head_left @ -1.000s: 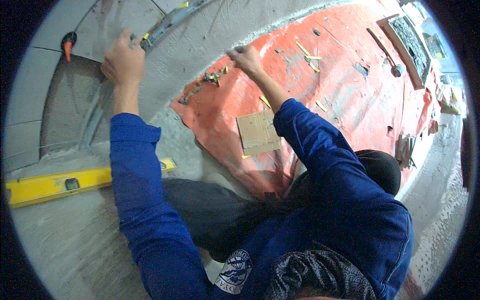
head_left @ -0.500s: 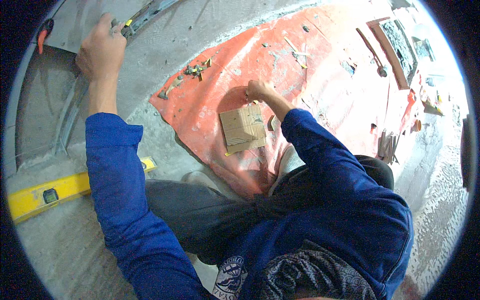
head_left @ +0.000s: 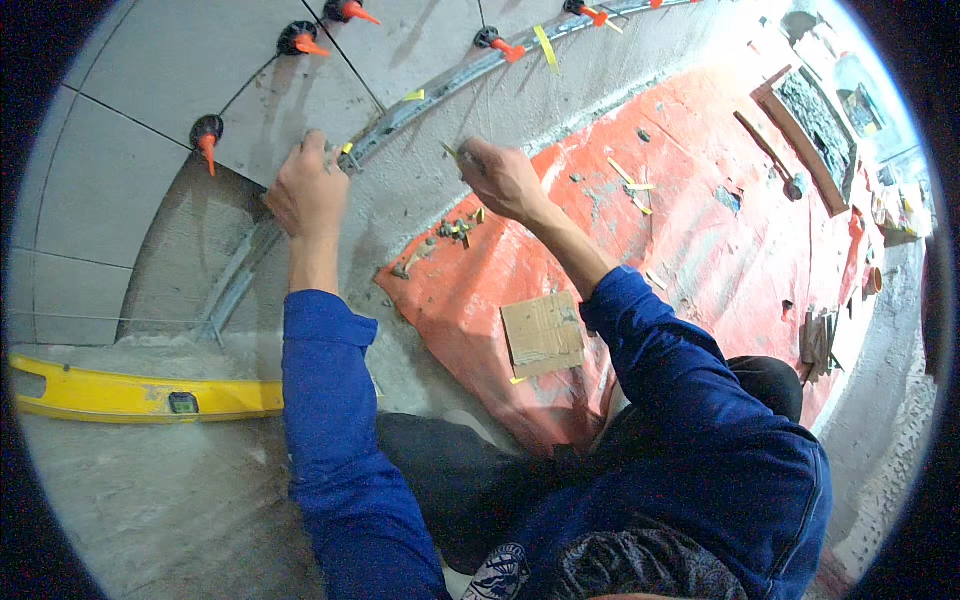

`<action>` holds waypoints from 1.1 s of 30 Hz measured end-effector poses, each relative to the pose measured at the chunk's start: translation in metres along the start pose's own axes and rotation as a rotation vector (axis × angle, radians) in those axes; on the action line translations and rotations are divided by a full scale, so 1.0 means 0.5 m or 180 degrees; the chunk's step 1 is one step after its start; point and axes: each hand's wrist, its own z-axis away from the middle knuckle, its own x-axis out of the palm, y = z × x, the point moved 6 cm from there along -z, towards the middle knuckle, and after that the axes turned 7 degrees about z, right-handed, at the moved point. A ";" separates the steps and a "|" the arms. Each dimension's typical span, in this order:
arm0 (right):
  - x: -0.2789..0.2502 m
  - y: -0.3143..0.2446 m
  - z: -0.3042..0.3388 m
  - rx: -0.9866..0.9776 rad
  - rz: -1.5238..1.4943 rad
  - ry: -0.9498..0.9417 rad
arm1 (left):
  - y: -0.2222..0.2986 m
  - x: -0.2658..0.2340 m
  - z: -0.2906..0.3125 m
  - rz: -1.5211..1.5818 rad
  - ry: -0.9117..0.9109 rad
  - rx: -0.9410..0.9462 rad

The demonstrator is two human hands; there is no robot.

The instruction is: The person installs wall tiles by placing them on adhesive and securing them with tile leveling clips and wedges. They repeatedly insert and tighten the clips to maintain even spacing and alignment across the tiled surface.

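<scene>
My left hand [head_left: 312,190] is closed at the near end of a long metal strip [head_left: 455,82] that edges the grey tiles. A little grey stuff shows at its fingertips, but what they grip is hidden. Close by, a small yellow piece [head_left: 346,149] sits on the strip's end. My right hand [head_left: 502,180] is raised beyond the corner of the red sheet, its fingers pinching a thin yellow strip [head_left: 449,150]. More yellow strips cling to the metal edge, one of them a longer yellow strip [head_left: 546,48].
Black clamps with orange handles [head_left: 300,40] stand along the tile joints. A yellow spirit level [head_left: 150,395] lies at the left. On the red sheet [head_left: 560,260] are cardboard [head_left: 543,335] and grey lumps [head_left: 455,230]. A mortar-filled trough [head_left: 815,110] stands at far right.
My right hand has risen from beside the cardboard toward my left hand, now with a yellow strip in its fingers. The view has shifted, bringing more tiles and clamps into sight.
</scene>
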 end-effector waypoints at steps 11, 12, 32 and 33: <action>-0.091 -0.251 -0.181 -0.0801 -0.0166 0.1463 | 0.013 -0.015 0.004 0.0144 0.0013 0.0069; -0.089 -0.253 -0.184 -0.0721 -0.0056 0.1479 | 0.016 -0.018 0.005 0.0109 0.0080 0.0122; -0.008 -0.129 -0.080 -0.0220 -0.0360 0.1079 | 0.011 -0.013 0.003 0.0039 0.0092 0.0026; -0.025 -0.143 -0.085 -0.0419 -0.0536 0.1233 | 0.011 -0.013 0.003 0.0035 0.0066 0.0029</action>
